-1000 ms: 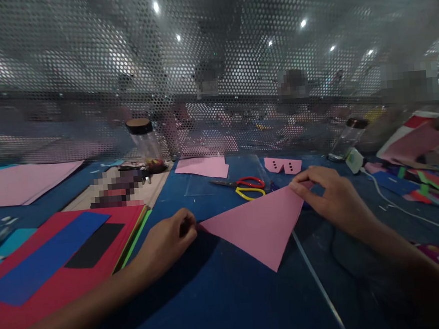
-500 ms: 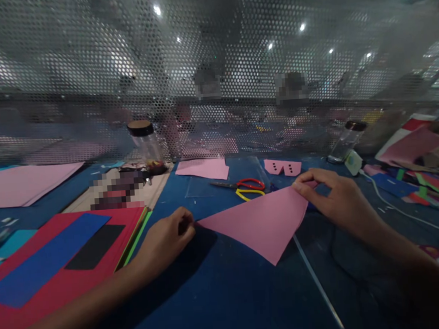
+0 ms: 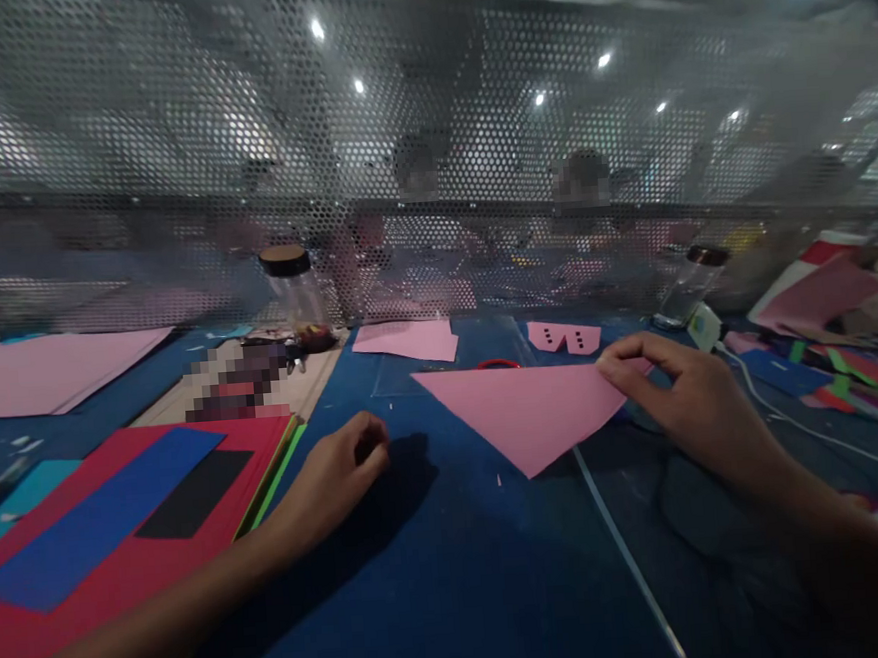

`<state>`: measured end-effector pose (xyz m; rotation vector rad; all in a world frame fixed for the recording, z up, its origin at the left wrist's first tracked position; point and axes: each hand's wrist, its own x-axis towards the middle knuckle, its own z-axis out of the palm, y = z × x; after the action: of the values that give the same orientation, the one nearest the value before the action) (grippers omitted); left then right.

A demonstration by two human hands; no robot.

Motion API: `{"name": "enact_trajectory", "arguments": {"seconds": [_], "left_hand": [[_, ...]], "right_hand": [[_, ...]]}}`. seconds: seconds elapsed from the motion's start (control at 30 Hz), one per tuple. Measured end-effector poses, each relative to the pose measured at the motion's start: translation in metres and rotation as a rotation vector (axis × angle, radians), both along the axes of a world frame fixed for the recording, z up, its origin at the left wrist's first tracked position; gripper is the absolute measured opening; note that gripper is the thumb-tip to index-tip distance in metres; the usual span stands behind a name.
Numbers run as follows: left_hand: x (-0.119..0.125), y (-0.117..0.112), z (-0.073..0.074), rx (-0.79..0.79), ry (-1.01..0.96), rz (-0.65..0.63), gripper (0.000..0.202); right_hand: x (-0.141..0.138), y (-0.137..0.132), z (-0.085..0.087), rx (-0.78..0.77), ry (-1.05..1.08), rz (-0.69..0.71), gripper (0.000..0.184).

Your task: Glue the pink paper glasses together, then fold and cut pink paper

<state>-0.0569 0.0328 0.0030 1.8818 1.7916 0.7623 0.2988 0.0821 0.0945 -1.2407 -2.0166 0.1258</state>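
A triangular pink sheet of paper hangs above the table with its long straight edge on top and one corner pointing down. My right hand is closed in a pinch on its right corner, thumb in front. To the left, apart from the sheet, my left hand hovers with loosely curled fingers; nothing shows in them. A tiny pink scrap is below the sheet's left slope. Behind the sheet, only part of a red scissor handle shows; the rest of the scissors is hidden.
Red sheets carrying a blue strip and a black strip lie left. Further back are pink pieces, a notched pink cutout, a lidded jar and a perforated metal screen. Coloured scraps and a white cable lie right.
My left hand has come away from the sheet's left corner. That corner has risen, so the top edge is now level and covers most of the scissors. The pink scrap has appeared below.
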Motion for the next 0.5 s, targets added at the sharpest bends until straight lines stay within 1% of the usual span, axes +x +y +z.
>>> {"name": "enact_trajectory", "arguments": {"seconds": [0.07,0.23,0.37,0.5], "left_hand": [[0.003,-0.002,0.002,-0.014,-0.099,-0.029,0.02],[0.01,-0.004,0.003,-0.158,-0.502,-0.099,0.037],[0.017,-0.004,0.003,-0.284,-0.659,-0.155,0.04],[0.027,-0.012,0.004,-0.459,-0.872,-0.207,0.044]], "right_hand": [[-0.002,-0.001,0.0,-0.022,0.034,0.01,0.017],[-0.005,-0.004,-0.002,-0.101,0.116,0.058,0.021],[-0.006,-0.009,-0.004,-0.209,0.208,0.106,0.026],[-0.009,-0.016,-0.011,-0.298,0.337,0.228,0.027]]}}
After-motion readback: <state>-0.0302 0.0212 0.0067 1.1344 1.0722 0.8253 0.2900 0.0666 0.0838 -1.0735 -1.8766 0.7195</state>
